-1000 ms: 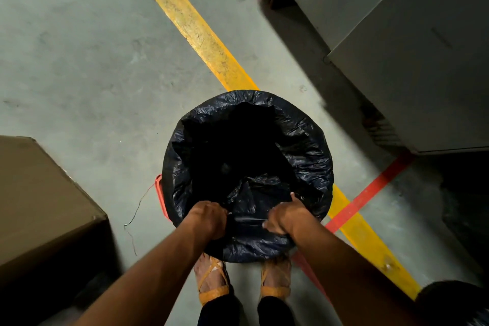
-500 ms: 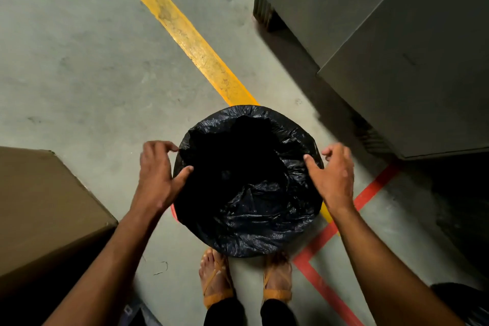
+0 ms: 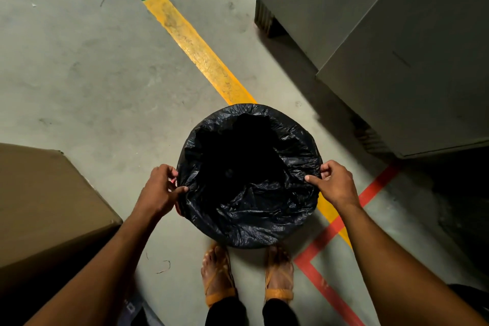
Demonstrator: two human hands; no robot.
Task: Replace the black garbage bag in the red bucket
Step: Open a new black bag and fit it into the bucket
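1. the black garbage bag (image 3: pixel 254 201) lines the red bucket (image 3: pixel 176 208), folded over the rim so only a red sliver shows at the left.
2. the left hand (image 3: pixel 158 190) pinches the bag's left edge.
3. the right hand (image 3: pixel 334 184) pinches its right edge.
4. the bucket stands on the floor (image 3: pixel 79 74), across a yellow line (image 3: pixel 195 50), beside a cardboard box (image 3: pixel 45 201).

Dim and uneven, with a yellowish cast. Brightest on the concrete floor (image 3: pixel 79 74) at upper left, fading to near black in the lower corners and at far right. Heavy shadow under the grey cabinet (image 3: pixel 397 47). Inside of the black garbage bag (image 3: pixel 246 193) lost in darkness; faint sheen on its wrinkles. Wide-angle bending toward the edges. Mostly sharp, slightly soft near the feet (image 3: pixel 217 272).
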